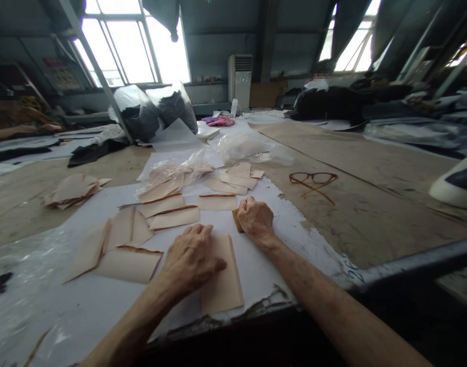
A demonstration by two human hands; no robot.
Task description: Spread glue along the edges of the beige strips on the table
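My left hand (pixel 193 257) lies over a pale beige rectangular piece (pixel 224 285) near the table's front edge, thumb stretched across it and fingers lying flat. To its right, my right hand (pixel 255 216) is closed around a small mustard-brown block (pixel 237 220) that looks like a sponge; the hand hides most of it. Beyond the hands lie beige pieces with dark brown edges, among them one (pixel 217 202) just left of my right hand and another (pixel 175 218) closer to my left. More edged pieces (pixel 128 262) overlap at the left.
White paper (pixel 279 244) with a torn edge covers this part of the table. Loose beige pieces (pixel 239 178), crumpled clear plastic (pixel 252 148) and another beige pile (pixel 75 189) lie farther back. Eyeglasses (pixel 313 178) rest at the right. People sit at tables in the background.
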